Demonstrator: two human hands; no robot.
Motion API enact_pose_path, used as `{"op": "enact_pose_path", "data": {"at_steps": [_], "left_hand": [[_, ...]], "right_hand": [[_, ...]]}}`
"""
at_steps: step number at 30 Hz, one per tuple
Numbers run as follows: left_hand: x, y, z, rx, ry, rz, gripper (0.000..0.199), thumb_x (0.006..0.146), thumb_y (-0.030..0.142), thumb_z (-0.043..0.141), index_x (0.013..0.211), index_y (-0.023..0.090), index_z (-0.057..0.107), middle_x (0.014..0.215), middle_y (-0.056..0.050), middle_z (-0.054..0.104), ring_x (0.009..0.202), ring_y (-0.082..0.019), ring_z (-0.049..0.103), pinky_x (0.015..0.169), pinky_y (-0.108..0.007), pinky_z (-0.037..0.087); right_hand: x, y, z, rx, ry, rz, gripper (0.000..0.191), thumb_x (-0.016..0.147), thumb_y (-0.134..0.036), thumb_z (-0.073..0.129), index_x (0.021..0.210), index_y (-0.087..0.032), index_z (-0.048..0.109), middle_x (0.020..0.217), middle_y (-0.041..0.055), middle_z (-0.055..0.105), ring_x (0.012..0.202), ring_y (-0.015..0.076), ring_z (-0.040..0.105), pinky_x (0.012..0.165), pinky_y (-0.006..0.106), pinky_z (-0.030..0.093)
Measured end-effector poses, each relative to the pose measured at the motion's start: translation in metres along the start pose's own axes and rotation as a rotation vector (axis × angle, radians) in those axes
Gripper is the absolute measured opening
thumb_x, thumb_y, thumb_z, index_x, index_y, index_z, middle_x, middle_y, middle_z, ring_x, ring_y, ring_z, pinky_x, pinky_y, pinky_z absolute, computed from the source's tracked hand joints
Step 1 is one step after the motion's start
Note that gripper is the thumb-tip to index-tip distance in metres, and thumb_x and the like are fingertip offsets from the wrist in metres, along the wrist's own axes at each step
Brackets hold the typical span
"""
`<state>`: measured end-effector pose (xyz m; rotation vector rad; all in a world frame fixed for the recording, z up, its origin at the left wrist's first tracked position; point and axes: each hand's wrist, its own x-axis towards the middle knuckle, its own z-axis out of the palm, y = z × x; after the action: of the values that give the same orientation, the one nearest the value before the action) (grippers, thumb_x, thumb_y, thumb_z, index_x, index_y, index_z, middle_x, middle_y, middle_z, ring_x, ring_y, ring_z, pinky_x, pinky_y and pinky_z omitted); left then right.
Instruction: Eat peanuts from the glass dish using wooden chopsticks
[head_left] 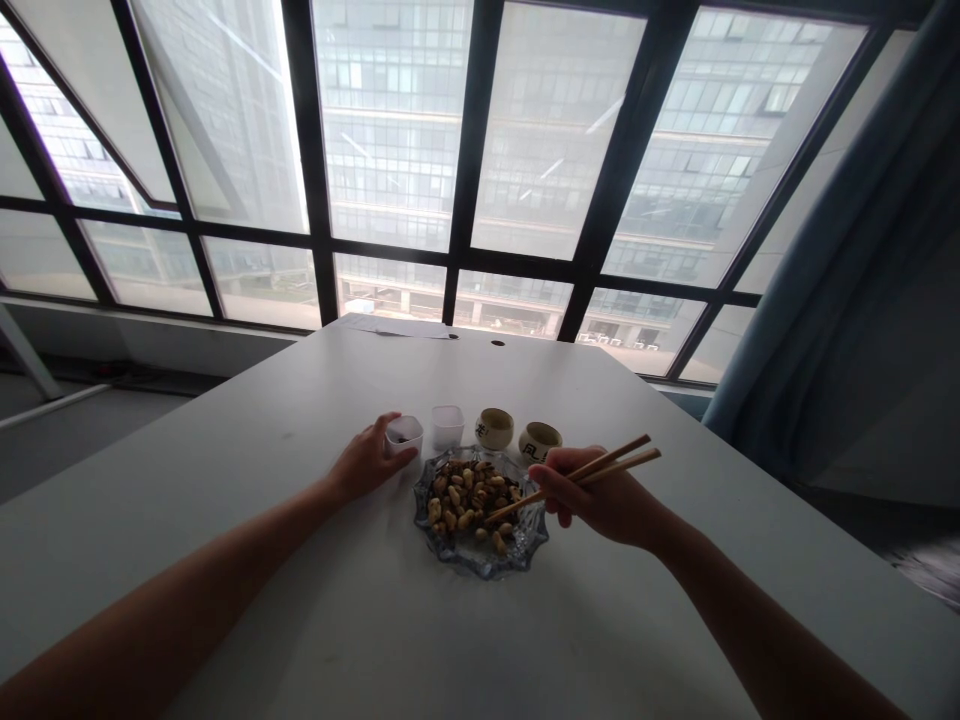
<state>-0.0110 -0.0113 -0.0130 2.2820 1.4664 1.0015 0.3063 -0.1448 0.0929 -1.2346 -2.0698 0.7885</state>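
Note:
My right hand [592, 492] is closed around a pair of wooden chopsticks [619, 462]. Their tips reach into a scalloped glass dish [489, 566] heaped with peanuts in the shell [454, 497] and some small dark pieces. Whether the tips pinch anything is too small to tell. My left hand [369, 458] grips a small translucent white cup [405, 440] at the dish's far left, thumb and fingers around its side. Something small and dark lies inside that cup.
Behind the dish stand a second translucent cup [448, 427] and two cream ceramic cups with dark characters, a left one [494, 430] and a right one [541, 436]. Papers [397, 328] lie at the far end of the white table [300, 420]. A blue curtain [840, 260] hangs on the right.

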Motion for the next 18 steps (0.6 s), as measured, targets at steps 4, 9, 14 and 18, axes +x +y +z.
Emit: {"op": "enact_pose_path", "data": {"at_steps": [4,9,14,18], "left_hand": [[0.0003,-0.0002,-0.0002,0.011,-0.009,-0.002,0.069,0.080,0.059,0.059,0.134,0.019,0.046,0.123,-0.016,0.066,0.106,-0.032,0.066,0.093,-0.047,0.051],[0.0007,-0.0014,0.0007,0.019,0.003,0.003,0.069,0.080,0.060,0.060,0.134,0.020,0.046,0.120,-0.015,0.068,0.104,-0.031,0.067,0.092,-0.046,0.052],[0.0007,-0.0012,0.0012,0.012,0.013,0.003,0.069,0.079,0.059,0.061,0.133,0.019,0.047,0.119,-0.016,0.068,0.102,-0.032,0.067,0.089,-0.046,0.053],[0.0010,-0.0022,0.0019,0.013,0.012,0.003,0.068,0.079,0.059,0.061,0.133,0.019,0.047,0.120,-0.015,0.068,0.104,-0.031,0.067,0.092,-0.046,0.052]], "right_hand": [[-0.0002,-0.0003,0.0003,-0.004,-0.008,-0.019,0.045,0.093,-0.057,0.055,0.070,-0.018,0.061,0.059,0.0022,0.065,0.048,0.0140,0.063,0.042,0.024,0.049],[-0.0007,-0.0008,0.0005,0.031,-0.027,-0.039,0.043,0.092,-0.055,0.057,0.070,-0.019,0.061,0.058,0.0006,0.064,0.048,0.0140,0.062,0.042,0.024,0.050],[-0.0008,0.0008,0.0020,0.039,-0.056,-0.053,0.041,0.094,-0.053,0.055,0.071,-0.019,0.061,0.059,0.0004,0.064,0.048,0.0133,0.062,0.043,0.024,0.050],[-0.0013,0.0005,0.0026,0.052,-0.064,-0.057,0.043,0.095,-0.053,0.054,0.070,-0.018,0.060,0.059,0.0002,0.063,0.047,0.0123,0.061,0.043,0.023,0.048]]}}
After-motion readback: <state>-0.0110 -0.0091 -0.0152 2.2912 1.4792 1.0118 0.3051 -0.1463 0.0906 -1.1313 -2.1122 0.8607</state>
